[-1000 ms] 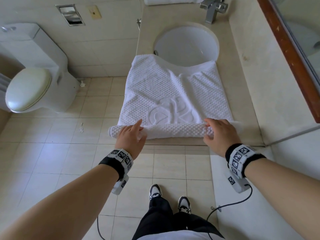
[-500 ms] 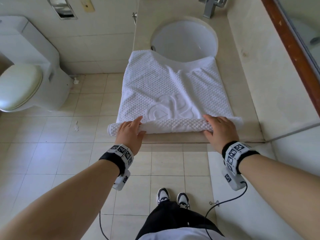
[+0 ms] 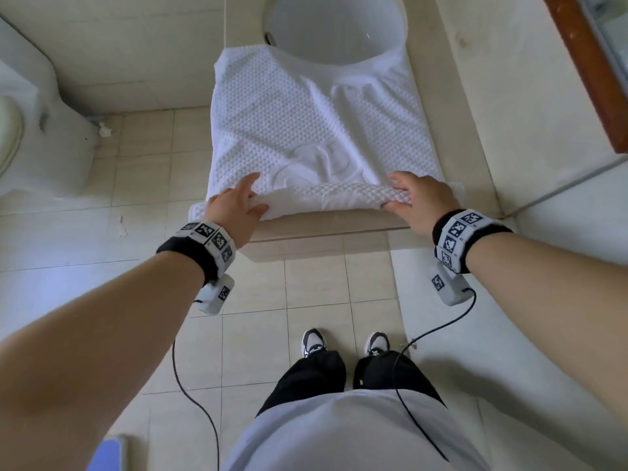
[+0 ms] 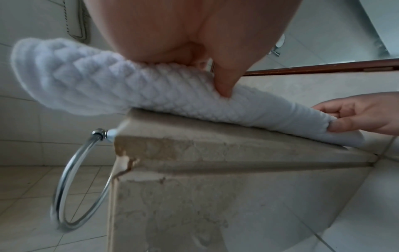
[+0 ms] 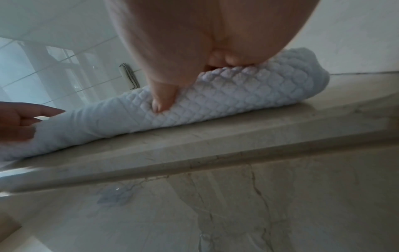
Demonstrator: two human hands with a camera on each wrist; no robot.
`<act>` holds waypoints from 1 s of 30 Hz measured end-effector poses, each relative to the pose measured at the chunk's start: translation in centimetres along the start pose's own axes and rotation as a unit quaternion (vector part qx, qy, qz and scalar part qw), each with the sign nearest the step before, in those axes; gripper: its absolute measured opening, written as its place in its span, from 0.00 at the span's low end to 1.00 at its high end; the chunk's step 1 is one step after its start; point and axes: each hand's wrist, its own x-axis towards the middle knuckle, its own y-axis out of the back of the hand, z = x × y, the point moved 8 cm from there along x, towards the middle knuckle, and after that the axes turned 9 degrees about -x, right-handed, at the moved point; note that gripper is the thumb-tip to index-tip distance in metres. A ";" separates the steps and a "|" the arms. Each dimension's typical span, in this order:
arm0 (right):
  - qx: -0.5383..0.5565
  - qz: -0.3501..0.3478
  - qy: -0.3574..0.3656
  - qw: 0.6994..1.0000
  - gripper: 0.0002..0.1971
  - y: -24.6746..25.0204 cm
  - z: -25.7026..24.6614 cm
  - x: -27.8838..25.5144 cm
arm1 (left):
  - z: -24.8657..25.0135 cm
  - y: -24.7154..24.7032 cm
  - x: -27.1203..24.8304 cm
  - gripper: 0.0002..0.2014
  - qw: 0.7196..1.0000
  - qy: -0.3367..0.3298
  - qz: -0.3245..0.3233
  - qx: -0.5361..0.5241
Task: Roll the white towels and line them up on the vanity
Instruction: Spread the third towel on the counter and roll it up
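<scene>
Thicker than before, the waffle-textured white towel (image 3: 316, 130)'s roll is gripped by left hand (image 3: 234, 207) and right hand (image 3: 419, 202), far edge drooping into the sink (image 3: 390, 35).

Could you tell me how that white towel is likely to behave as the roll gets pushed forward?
The white towel looks floppy: its far edge sags into the sink. The left thumb dents the roll, so it probably squashes easily. Its left end overhangs the vanity and may droop.

Towel (image 3: 316, 130) lies on the vanity (image 3: 475, 137), its far edge overhanging the sink (image 3: 334, 25)
</scene>
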 end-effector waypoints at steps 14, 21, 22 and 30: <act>0.029 -0.129 -0.014 0.991 0.39 -0.8 1.0 -0.4 | -0.1 -0.3 0.3 0.30 0.996 0.050 -0.079 -0.012; 0.023 -0.086 -0.036 0.995 0.36 0.4 0.5 0.0 | 1.4 1.3 0.4 0.34 1.000 0.014 0.024 0.012; 0.011 -0.063 -0.032 0.997 0.34 0.9 0.2 0.2 | 1.8 1.5 0.4 0.35 0.999 0.011 0.038 0.021; 0.015 0.064 0.016 0.998 0.19 1.6 -3.2 -0.1 | 2.2 0.7 -0.3 0.32 0.999 0.000 0.054 0.010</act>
